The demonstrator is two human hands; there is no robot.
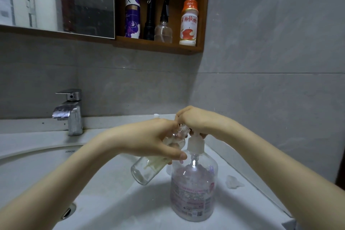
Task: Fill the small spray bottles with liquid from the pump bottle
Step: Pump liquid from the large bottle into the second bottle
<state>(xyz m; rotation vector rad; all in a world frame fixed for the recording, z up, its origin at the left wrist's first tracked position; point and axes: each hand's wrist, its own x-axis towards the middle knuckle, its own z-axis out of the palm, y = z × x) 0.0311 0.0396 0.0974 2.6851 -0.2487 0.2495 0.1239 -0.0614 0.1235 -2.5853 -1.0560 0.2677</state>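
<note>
Left hand (149,138) grips the small spray bottle (147,170), fingers and thumb wrapped tight round its upper body. The bottle is clear, uncapped and tilted, base down at 7 o'clock, open neck up at 1 o'clock, right at the pump's spout. Pale liquid lies in its lower side.

Right hand (197,121) curls down over the top of the pump bottle (194,188), fingers closed on the pump head; the head itself is hidden under them. The white collar (195,144) shows just below the hand. The pump bottle stands upright on the sink (112,201) near its right edge and holds pinkish liquid. The small bottle hangs in the air at its 10 o'clock, base apart from the basin.

Room: the tiled wall (280,61) is close at 3 o'clock, with a crumpled clear scrap (233,182) between it and the pump bottle. Open basin lies at 7 to 9 o'clock, with the overflow hole (68,211) at 8. The faucet (70,112) is well apart at 10 o'clock.

The shelf (158,45) at 12 o'clock holds a purple-and-white bottle (132,11), a black flashlight (150,11), a trigger sprayer (164,24) and an orange-capped drink bottle (189,20).
</note>
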